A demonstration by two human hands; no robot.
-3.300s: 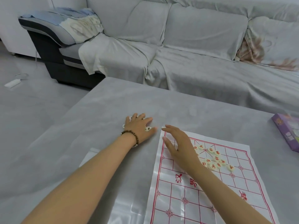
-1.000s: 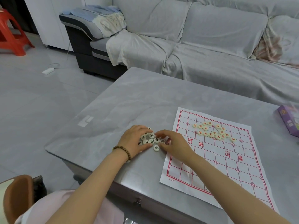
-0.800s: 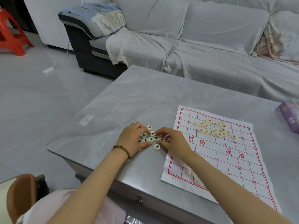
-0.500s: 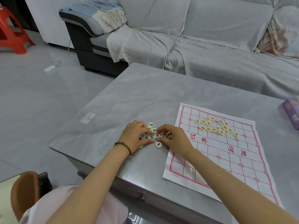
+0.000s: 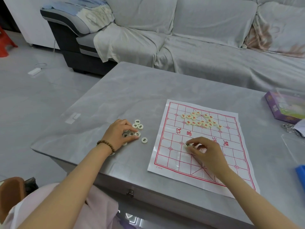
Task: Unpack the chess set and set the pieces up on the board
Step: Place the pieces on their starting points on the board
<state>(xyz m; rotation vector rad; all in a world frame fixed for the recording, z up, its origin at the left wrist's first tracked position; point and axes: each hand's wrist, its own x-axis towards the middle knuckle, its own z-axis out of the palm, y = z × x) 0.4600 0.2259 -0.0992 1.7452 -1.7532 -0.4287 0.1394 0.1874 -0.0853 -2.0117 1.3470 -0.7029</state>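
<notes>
Chess piece (image 5: 187, 144) now over board (image 5: 170, 154) — right hand (image 5: 206, 152) pinching, left hand (image 5: 119, 133) holding pile (image 5: 138, 126)

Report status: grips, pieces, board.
Left grip cups black pieces beside board. Right grip pinches one piece over board. Red pieces heaped on far half. Nothing in the way.

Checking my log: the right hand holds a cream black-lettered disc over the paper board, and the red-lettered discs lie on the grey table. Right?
No: in the head view the red-lettered discs lie on the red-lined paper board, far half, not the grey table.
</notes>
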